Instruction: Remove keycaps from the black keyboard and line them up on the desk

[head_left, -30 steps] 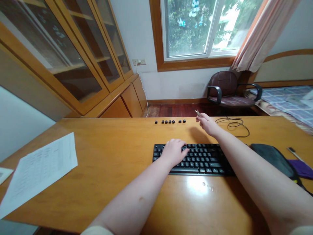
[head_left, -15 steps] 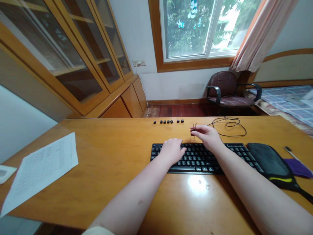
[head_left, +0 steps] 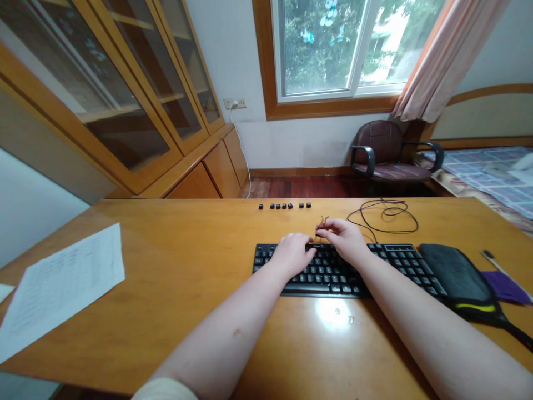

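Note:
A black keyboard (head_left: pixel 322 278) lies across the desk in front of me. My left hand (head_left: pixel 293 254) rests over the keyboard's left half, fingers stretched to its back edge and thumb apart. My right hand (head_left: pixel 343 239) pinches a small wire keycap puller (head_left: pixel 320 227) over the back row of keys. The puller's lower wires come down close to the left fingertips; whether they grip a key is too small to tell. Beyond the keyboard, several loose black keycaps (head_left: pixel 284 206) sit in a row near the desk's far edge.
A coiled black cable (head_left: pixel 389 215) lies behind the keyboard. To the right are a dark racket-shaped case (head_left: pixel 458 272), a purple cloth (head_left: pixel 506 287) and a brush (head_left: pixel 495 261). Paper sheets (head_left: pixel 70 286) lie at left. An office chair (head_left: pixel 385 150) stands past the desk (head_left: pixel 187 266).
My right hand has moved left and slightly down with the keycap puller, closer to my left hand. The left hand stays on the keyboard. The view has shifted slightly.

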The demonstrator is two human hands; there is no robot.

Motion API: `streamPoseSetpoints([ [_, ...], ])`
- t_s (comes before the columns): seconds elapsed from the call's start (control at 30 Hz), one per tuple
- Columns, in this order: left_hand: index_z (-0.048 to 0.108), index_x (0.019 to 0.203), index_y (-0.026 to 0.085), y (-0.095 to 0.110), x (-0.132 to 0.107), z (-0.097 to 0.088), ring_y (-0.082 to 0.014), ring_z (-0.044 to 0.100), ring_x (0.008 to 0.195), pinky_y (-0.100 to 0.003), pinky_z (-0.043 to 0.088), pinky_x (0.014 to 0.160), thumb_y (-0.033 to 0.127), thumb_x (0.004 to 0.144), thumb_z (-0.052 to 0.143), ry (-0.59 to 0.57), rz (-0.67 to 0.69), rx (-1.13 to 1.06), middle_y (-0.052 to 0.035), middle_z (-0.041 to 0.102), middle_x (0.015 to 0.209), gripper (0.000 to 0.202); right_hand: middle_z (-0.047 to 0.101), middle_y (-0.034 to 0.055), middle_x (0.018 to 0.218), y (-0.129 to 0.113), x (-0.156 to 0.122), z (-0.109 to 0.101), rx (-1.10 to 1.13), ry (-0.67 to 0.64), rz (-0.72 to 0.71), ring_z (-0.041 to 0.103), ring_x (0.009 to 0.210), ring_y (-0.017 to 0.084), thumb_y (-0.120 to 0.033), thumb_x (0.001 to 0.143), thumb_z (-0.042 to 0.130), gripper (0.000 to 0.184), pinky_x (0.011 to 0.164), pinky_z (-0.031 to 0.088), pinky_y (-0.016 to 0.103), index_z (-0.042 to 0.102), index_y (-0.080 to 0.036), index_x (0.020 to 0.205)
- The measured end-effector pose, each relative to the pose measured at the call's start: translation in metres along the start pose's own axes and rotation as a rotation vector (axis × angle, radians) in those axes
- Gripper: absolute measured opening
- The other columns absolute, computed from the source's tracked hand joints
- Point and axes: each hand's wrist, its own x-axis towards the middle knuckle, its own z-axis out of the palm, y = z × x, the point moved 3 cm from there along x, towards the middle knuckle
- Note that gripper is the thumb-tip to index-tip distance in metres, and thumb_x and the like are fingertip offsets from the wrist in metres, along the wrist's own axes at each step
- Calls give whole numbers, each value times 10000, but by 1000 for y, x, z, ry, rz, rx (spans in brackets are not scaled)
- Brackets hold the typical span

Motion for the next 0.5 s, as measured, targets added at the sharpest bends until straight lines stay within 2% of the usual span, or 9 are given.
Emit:
streamPoseSetpoints([
  [0.23,647,1001,215,0,0,2,-214,583,928,-339,458,845,335,834,518,13,34,-23,-54,662,953,243,693,51,802,-6,-1,3,-88,-22,3,646,764,185,-331,679,684,190,726,523,327,658,-180,790],
  [0.5,648,988,210,3,-1,-1,-226,586,909,-348,469,825,330,844,493,-24,-2,40,-59,659,923,243,686,48,806,-10,-5,8,-257,-85,-55,642,730,180,-337,735,629,161,682,526,311,646,-193,803],
])
